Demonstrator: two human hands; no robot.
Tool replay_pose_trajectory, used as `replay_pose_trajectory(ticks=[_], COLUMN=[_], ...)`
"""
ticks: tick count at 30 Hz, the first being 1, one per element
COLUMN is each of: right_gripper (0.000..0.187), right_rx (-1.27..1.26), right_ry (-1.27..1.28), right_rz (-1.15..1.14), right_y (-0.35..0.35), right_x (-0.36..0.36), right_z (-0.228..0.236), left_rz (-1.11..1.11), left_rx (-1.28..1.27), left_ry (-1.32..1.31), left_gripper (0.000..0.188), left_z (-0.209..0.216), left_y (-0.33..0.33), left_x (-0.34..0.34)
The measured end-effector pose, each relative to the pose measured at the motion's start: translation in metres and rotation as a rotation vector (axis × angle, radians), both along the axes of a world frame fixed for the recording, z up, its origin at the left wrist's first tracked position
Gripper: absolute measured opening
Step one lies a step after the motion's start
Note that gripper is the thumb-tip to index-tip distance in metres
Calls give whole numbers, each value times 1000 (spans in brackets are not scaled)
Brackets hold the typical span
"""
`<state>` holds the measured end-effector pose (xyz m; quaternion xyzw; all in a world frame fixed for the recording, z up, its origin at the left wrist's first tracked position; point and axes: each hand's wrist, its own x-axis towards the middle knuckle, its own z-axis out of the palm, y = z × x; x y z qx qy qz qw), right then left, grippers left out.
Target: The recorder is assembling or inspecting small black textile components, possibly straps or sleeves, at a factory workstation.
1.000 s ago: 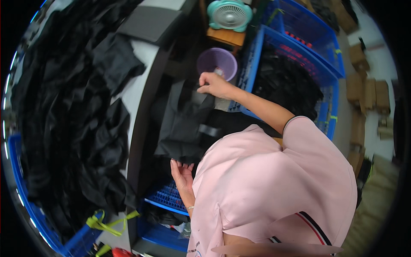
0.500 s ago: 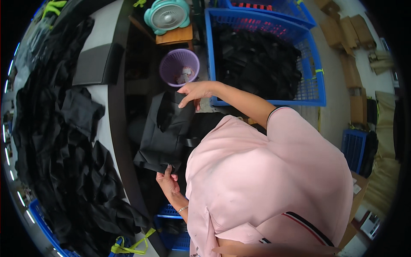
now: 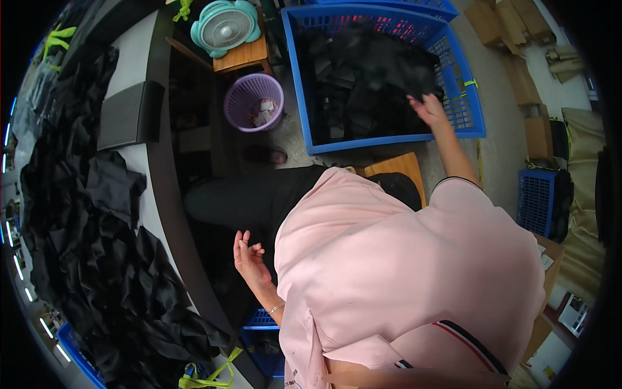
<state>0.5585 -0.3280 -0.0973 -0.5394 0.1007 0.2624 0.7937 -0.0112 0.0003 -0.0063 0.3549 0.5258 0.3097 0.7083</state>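
My left hand point(image 3: 251, 259), with a bracelet on the wrist, hovers beside my dark trousers point(image 3: 243, 198). Its fingers are loosely bent and apart, holding nothing. Out to the right, my right hand point(image 3: 429, 111) reaches over the near right part of a big blue plastic crate point(image 3: 382, 142), fingers apart. Just beyond its fingertips a black fabric piece point(image 3: 395, 61) is smeared by motion above the heap; it looks free of the hand, though its near edge lies close to the fingers. Many black pieces point(image 3: 350, 107) fill the crate.
A long table point(image 3: 139, 172) at the left bears heaped black fabric point(image 3: 71, 214) and a dark flat block point(image 3: 129, 115). A purple basket point(image 3: 240, 123) with scraps and a teal fan point(image 3: 225, 29) on a wooden stool point(image 3: 243, 59) stand ahead. Cardboard boxes point(image 3: 518, 81) line the right.
The black fabric piece both hands held over my lap is now over the crate. My right hand has swung right to the crate and opened; my left hand has let go and stayed low.
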Motion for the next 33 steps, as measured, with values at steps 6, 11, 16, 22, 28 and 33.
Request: replay_pose_trajectory(ticks=[6, 11, 16, 22, 28, 33], right_gripper=[38, 51, 68, 90, 61, 26], right_rx=[-432, -1649, -1116, -1212, -1178, -1442], right_ry=[287, -61, -214, -374, -309, -915], right_rz=[-385, -108, 510, 415, 382, 263], right_y=[-71, -51, 98, 130, 113, 89], right_x=[2, 18, -44, -51, -33, -13], right_z=[-61, -120, -92, -147, -176, -131], left_rz=[90, 112, 147, 142, 159, 192], left_rx=[-91, -190, -139, -209, -211, -202], left_ry=[32, -10, 87, 99, 143, 162], left_gripper=[45, 48, 46, 39, 37, 38], left_z=[-14, -20, -20, -26, -15, -16], left_y=[-12, -10, -25, -28, -30, -34], left_x=[-14, -17, -27, -18, -9, -10])
